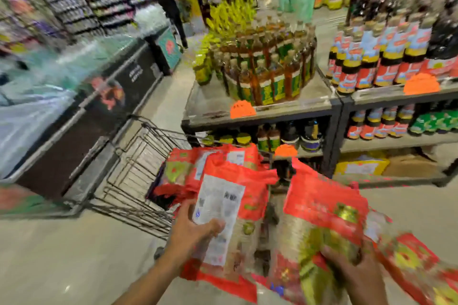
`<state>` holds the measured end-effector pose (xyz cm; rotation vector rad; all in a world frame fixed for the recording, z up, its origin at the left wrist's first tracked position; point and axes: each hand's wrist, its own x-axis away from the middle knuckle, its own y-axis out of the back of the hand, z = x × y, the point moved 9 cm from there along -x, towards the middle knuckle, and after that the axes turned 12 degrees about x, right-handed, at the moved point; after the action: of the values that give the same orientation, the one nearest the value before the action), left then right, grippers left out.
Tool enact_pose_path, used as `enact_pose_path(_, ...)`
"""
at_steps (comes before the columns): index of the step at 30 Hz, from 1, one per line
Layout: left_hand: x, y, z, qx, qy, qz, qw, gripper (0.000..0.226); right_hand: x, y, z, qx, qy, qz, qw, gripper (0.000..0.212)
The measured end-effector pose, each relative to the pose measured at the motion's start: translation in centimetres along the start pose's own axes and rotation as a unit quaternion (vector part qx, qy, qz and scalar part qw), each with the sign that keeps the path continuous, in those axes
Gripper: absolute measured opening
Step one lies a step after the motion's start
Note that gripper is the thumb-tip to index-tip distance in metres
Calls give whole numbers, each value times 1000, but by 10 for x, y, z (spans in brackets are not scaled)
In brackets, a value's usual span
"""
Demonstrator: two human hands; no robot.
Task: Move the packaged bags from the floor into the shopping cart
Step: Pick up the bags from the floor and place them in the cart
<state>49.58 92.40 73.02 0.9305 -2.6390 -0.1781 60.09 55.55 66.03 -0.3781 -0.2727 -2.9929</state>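
The left hand [192,230] has its fingers curled around the white-labelled back of one red packaged bag [230,208] while the right hand [352,272] grips a second red bag [322,225], both bags held just short of the wire shopping cart [138,166], where more red bags [188,171] lie beyond the fingertips.

Both forearms are bare; no sleeve, watch or ring shows, though motion blur may hide small details.
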Motion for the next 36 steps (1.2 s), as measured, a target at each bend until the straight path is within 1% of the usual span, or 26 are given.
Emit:
enact_pose_path(1, 6, 28, 1, 16, 7, -24, 1000, 76, 1, -22, 8, -20, 10, 20, 1000, 123)
enact_pose_path(3, 13, 78, 6, 32, 12, -63, 997, 83, 5, -65, 35, -30, 37, 58, 997, 133)
enact_pose_path(4, 14, 99, 11, 41, 14, -77, 996, 82, 8, -86, 46, -28, 46, 76, 996, 130)
enact_pose_path(6, 10, 134, 19, 63, 21, -102, 993, 81, 11, -123, 58, -20, 47, 94, 994, 110)
enact_pose_path(10, -18, 188, 31, 86, 28, -133, 987, 84, -3, -195, 73, 32, 38, 110, 993, 93)
enact_pose_path(11, -30, 200, 33, 91, 34, -136, 986, 82, -10, -214, 75, 47, 31, 113, 992, 97)
enact_pose_path(13, -64, 224, 37, 85, 40, -138, 986, 77, -28, -255, 81, 60, 11, 109, 992, 110)
enact_pose_path(14, -85, 237, 40, 81, 42, -141, 986, 76, -41, -278, 79, 65, 13, 110, 992, 109)
enact_pose_path(16, -136, 258, 51, 78, 56, -142, 985, 74, -63, -324, 83, 95, 9, 117, 989, 96)
enact_pose_path(18, -197, 273, 58, 71, 62, -130, 987, 68, -95, -364, 78, 123, 0, 102, 987, 101)
enact_pose_path(20, -261, 281, 65, 46, 67, -118, 990, 64, -125, -400, 75, 154, -21, 86, 984, 97)
enact_pose_path(23, -348, 276, 85, 17, 87, -72, 993, 52, -175, -440, 66, 198, -55, 55, 977, 75)
enact_pose_path(24, -374, 274, 90, 6, 93, -67, 993, 52, -189, -452, 64, 212, -63, 47, 974, 71)
enact_pose_path(25, -398, 268, 94, -8, 95, -58, 994, 54, -200, -465, 63, 229, -74, 50, 969, 72)
enact_pose_path(28, -461, 249, 102, -48, 106, -30, 993, 53, -245, -490, 40, 251, -100, 39, 962, 92)
enact_pose_path(31, -507, 229, 114, -78, 103, 1, 992, 52, -290, -501, 2, 294, -119, 32, 948, 88)
enact_pose_path(32, -518, 224, 122, -90, 103, 9, 991, 51, -300, -503, -8, 302, -121, 28, 945, 91)
enact_pose_path(34, -533, 217, 138, -104, 109, 26, 988, 53, -315, -504, -34, 302, -128, 16, 944, 102)
enact_pose_path(36, -542, 217, 152, -112, 107, 37, 987, 58, -312, -507, -39, 313, -133, 4, 940, 113)
